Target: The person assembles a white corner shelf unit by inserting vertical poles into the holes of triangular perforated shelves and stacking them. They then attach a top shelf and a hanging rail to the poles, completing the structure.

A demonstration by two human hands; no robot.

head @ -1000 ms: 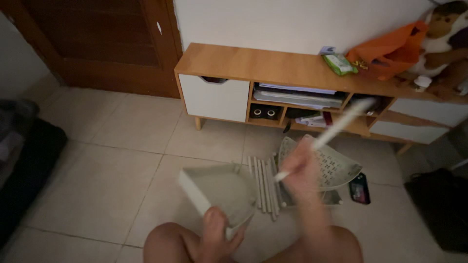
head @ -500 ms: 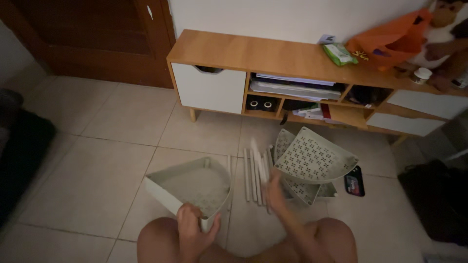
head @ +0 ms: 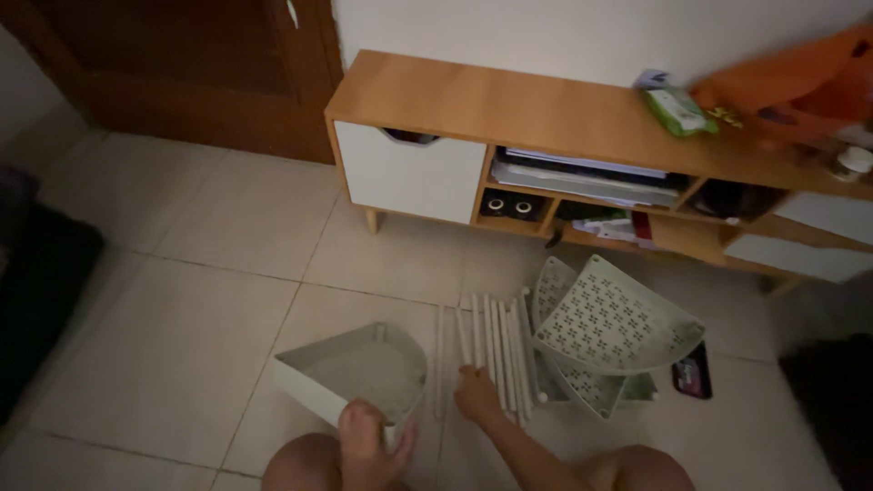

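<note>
A pale green corner-shaped tray (head: 356, 374) rests tilted on the tiled floor, and my left hand (head: 368, 443) grips its near rim. Beside it lie several white tubes (head: 496, 350) in a row. My right hand (head: 477, 394) rests on the near ends of these tubes; whether its fingers close on one I cannot tell. To the right, pale green perforated corner shelves (head: 614, 323) are piled on one another. My bare knees show at the bottom edge.
A low wooden sideboard (head: 509, 105) with a white drawer and open shelves stands against the wall. A green packet (head: 675, 109) and an orange thing lie on top. A dark phone (head: 693, 375) lies by the shelves. A brown door (head: 182, 64) is at the back left, dark bags at both sides.
My right hand has come down from holding a white tube up in the air to the row of tubes on the floor. My left hand has stayed on the green tray.
</note>
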